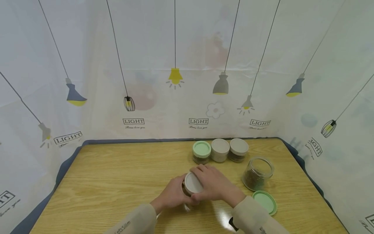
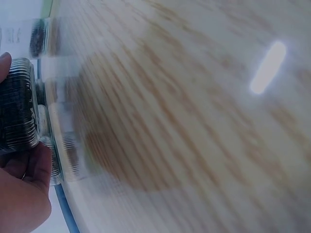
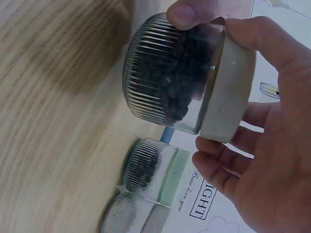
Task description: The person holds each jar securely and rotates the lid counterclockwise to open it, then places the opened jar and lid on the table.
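Observation:
A ribbed glass jar with dark pieces inside carries an off-white lid. My left hand grips the glass body; in the left wrist view its fingers and thumb wrap the dark-filled jar. Around the lid curls my right hand, thumb on the near side and fingers over the far side. The right wrist view shows the lid seated on the jar's mouth. The jar appears lifted a little off the wooden table.
At the back stand a green-lidded jar and two white-lidded jars, one white-lidded jar and another white-lidded jar. On the right are a larger lidless glass jar with brown contents and a loose green lid.

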Available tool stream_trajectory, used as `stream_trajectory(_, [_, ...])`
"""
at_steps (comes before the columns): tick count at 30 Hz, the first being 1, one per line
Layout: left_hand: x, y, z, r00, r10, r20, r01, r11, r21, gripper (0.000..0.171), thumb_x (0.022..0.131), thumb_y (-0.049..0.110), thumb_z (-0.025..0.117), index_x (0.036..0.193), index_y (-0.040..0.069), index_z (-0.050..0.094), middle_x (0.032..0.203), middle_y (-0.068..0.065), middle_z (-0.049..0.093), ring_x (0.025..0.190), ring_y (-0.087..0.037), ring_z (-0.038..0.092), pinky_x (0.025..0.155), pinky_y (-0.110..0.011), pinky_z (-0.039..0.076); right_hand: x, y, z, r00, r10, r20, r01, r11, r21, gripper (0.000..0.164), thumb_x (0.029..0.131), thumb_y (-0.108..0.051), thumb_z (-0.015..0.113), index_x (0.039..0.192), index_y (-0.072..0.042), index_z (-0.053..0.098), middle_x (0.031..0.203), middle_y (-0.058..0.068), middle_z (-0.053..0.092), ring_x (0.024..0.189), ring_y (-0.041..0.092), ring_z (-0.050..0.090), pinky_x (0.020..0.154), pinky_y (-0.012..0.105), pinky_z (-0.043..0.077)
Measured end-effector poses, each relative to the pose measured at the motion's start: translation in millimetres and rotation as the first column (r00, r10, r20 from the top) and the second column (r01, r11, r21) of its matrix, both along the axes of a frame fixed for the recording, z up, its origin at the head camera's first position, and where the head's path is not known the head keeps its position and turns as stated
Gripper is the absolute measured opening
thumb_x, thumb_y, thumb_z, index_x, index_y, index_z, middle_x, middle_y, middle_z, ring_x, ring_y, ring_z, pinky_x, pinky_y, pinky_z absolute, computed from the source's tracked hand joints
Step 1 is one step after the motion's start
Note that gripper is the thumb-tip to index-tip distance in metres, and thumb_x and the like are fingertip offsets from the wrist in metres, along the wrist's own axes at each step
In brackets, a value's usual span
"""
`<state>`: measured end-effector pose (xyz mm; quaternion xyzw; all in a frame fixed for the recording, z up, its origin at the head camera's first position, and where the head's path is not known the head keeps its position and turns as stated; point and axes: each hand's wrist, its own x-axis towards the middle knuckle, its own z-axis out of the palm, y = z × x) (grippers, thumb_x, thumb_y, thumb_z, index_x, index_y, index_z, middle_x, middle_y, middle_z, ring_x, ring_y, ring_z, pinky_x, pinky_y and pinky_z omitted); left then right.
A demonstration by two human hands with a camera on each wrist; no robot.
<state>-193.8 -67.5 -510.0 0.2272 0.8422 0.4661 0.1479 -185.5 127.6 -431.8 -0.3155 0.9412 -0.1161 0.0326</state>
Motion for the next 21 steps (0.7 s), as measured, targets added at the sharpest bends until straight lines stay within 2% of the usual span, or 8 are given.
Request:
stream_trajectory(13, [0.6,2.5,-1.0,1.0,-0.022,-0.009,0.022,1.0,0.005,0.086,0.069,0.052,0.084,0.14,0.022,0.047,0.129,0.007,0.061,0.114,-0.01,0.06,0.096,-0.033,0.05,-0.5,2.9,3.4,0.995,0.056,0.084,-0.056,0.998,0.001,0.079,0.077,-0.038,0.075,0.145,-0.015,0.044,0.134,0.006,0.053,0.117,0.025,0.051,0.094,0.043,0.046])
stream_trajectory(18, [0.7,2.8,-1.3,0.999,-0.012,-0.03,0.012,1.0,-0.008,0.086,0.071,0.055,0.082,0.141,0.018,0.047,0.129,0.004,0.062,0.114,-0.011,0.06,0.094,-0.032,0.051,1.2,4.2,6.6,0.988,0.041,0.149,-0.036,0.999,-0.035,0.091,0.079,-0.053,0.073,0.151,-0.014,0.034,0.146,0.01,0.044,0.129,0.033,0.046,0.102,0.052,0.042])
stream_trajectory(21, [0.6,3.6,-0.1,1.0,-0.002,-0.025,0.002,1.0,0.002,0.085,0.071,0.055,0.081,0.141,0.02,0.048,0.127,0.006,0.062,0.113,-0.01,0.061,0.095,-0.032,0.051,2.8,2.3,5.7,0.992,-0.007,0.129,0.013,0.999,-0.047,0.099,0.079,-0.067,0.066,0.153,-0.013,0.029,0.147,0.014,0.043,0.13,0.037,0.046,0.104,0.056,0.04])
